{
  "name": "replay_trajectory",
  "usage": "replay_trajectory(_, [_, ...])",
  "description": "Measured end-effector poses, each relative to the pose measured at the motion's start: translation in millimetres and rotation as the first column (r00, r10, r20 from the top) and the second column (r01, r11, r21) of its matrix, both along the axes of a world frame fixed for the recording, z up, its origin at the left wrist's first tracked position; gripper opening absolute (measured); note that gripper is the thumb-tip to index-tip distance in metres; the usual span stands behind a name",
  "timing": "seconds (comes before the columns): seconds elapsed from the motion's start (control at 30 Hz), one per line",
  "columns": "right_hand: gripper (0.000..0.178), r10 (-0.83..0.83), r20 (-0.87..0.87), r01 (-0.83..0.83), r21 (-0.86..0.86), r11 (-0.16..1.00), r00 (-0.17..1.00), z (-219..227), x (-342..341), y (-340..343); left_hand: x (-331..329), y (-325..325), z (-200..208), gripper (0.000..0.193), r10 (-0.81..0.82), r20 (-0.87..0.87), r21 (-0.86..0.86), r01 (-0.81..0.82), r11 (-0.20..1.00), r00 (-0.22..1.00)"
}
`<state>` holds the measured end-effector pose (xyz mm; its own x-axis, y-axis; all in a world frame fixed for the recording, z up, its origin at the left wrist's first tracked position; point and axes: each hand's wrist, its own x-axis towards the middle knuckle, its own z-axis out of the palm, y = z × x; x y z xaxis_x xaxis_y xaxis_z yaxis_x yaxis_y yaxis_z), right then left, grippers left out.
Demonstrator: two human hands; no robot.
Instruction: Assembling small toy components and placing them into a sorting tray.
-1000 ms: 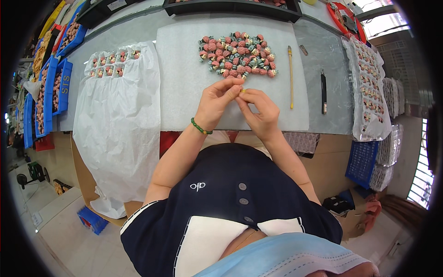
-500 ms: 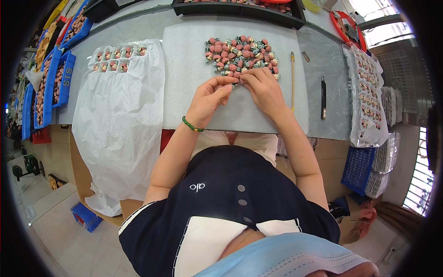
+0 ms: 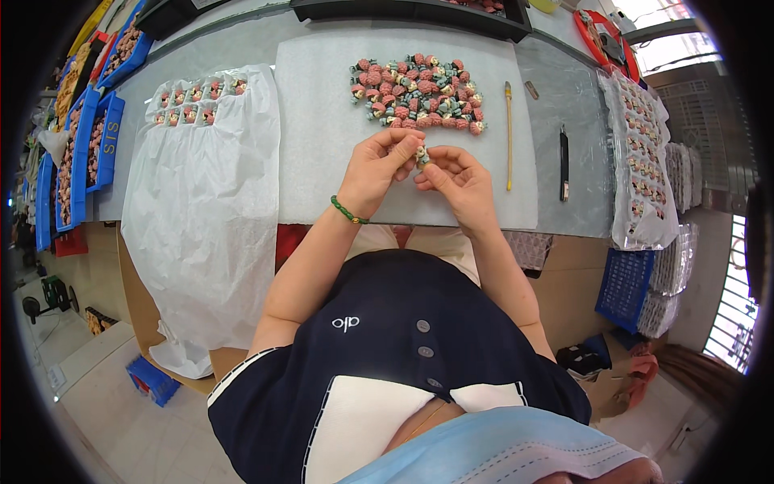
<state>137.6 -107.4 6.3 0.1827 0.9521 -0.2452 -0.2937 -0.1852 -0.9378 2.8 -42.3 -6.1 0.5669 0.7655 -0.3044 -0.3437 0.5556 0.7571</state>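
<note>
Between both hands is a small painted figurine [image 3: 422, 155], held over the white foam mat [image 3: 322, 105]. My left hand [image 3: 381, 165], with a green bead bracelet on its wrist, pinches it from the left. Thumb and fingers of my right hand [image 3: 459, 179] close on it from the right and below. Just beyond my fingers lies a pile of similar figurines [image 3: 419, 90] with pinkish-red heads and grey-green bodies. On the left, a tray of figurines [image 3: 193, 101] is partly covered by a white sheet [image 3: 201, 169].
A thin yellow stick [image 3: 509, 137] lies on the mat's right side, with a black pen-like tool [image 3: 564, 165] farther right. A wrapped figurine tray [image 3: 643, 161] sits at the right edge. Blue bins [image 3: 105, 141] stand at left; a black tray [image 3: 411, 11] is at the back.
Both hands have drawn back toward me from the pile's near edge, bringing one figurine along. It is now visible between the fingers, and the right hand has turned to show its thumb.
</note>
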Motion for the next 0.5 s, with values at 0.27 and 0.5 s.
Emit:
replay_trajectory(0.27, [0.017,-0.112,0.454,-0.061,0.35,0.935,0.884,-9.3,2.5,-6.7,-0.6,-4.0,-11.0,0.019,-0.069,0.163,-0.006,0.071,0.997,0.984])
replay_trajectory(0.5, [0.02,-0.31,0.721,-0.191,0.522,0.831,0.62,-3.5,6.5,-3.0,-10.2,-3.3,-11.4,0.024,-0.176,0.28,-0.048,0.197,0.979,0.944])
